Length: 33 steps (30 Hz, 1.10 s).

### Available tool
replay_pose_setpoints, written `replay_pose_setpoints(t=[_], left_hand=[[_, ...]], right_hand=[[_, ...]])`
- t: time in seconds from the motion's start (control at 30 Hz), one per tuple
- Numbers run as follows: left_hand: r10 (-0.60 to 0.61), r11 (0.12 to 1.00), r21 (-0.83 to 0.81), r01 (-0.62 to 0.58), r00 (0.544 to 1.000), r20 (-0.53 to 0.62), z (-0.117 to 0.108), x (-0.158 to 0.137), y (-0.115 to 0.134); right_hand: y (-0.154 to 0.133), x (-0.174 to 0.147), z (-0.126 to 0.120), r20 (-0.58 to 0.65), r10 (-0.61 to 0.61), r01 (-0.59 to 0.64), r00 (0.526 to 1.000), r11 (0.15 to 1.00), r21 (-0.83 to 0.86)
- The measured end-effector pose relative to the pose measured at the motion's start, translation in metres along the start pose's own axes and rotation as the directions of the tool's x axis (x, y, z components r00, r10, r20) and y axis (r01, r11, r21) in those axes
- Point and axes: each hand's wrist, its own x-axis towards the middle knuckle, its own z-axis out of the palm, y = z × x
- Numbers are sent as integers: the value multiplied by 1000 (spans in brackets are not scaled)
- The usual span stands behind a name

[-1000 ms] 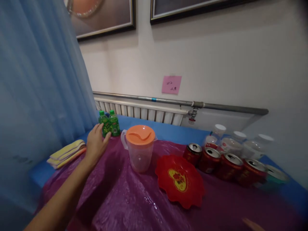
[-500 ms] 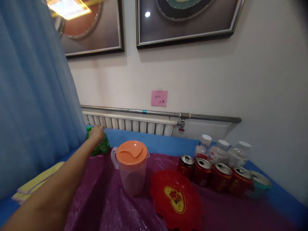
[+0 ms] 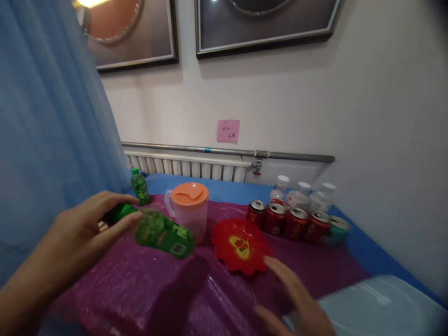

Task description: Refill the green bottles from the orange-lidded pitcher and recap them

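My left hand (image 3: 94, 224) grips a green plastic drink bottle (image 3: 164, 233) by its capped neck. The bottle is tilted almost flat, its base pointing right, in the air over the purple plastic sheet (image 3: 140, 280). Behind it stands a clear pitcher (image 3: 194, 219) with an orange lid. My right hand (image 3: 297, 298) is at the lower right with fingers apart and nothing in them, close to the near edge of a red scalloped plate (image 3: 227, 259). A second green bottle (image 3: 140, 187) stands upright at the back left.
Several opened red cans (image 3: 275, 219) and a teal can (image 3: 339, 229) line the right side, with clear white-capped bottles (image 3: 298, 198) behind them. A pale, rounded surface (image 3: 381, 308) fills the lower right corner. A blue curtain (image 3: 52, 116) hangs at left; a radiator (image 3: 189, 167) runs along the wall.
My left hand has lifted one green bottle from the back left and brought it nearer, tilting it. My right hand has come into view. The camera view has shifted.
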Motion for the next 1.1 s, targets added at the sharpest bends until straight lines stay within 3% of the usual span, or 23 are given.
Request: replay_pose_setpoints(t=[0.07,0.13,0.23,0.33,0.43,0.57,0.63,0.7,0.77,0.83,0.97,1.1], left_hand=[[102,972,-220,-87,993,57,20,-27,25],[196,911,-389,-138,974,114,43,-46,48],[243,851,-517,-97,944,223,69,-63,70],[287,828,-558,-49,892,348,80,-71,71],[264,842,-539,26,851,453,82,-76,55],[-15,861,-443,250,883,470,94,-71,14],[-120,869,-367,330,863,491,112,-65,-9],[-151,895,-278,348,825,544,135,-62,-29],[-159,910,-226,348,796,583,158,-63,-41],[-159,910,-217,353,782,602,175,-69,-45],[-179,878,-255,406,771,611,180,-72,-52],[-399,792,-275,546,802,444,173,-47,-70]], right_hand=[[-41,9,4,103,-78,72,992,996,59],[-65,16,9,198,-97,79,975,992,95],[-73,19,11,263,-23,-12,965,991,130],[-66,13,7,263,8,-42,965,992,122],[-58,7,7,243,-44,29,969,997,65],[-40,10,11,124,-106,109,987,994,-19],[-31,18,10,26,-35,35,999,999,-15],[-25,31,6,-75,114,-112,991,993,34],[-21,47,1,-164,257,-239,952,963,122],[-20,64,-3,-219,342,-293,914,928,228],[-17,93,-7,-217,403,-307,889,877,370],[-6,107,1,-209,452,-340,867,845,413]])
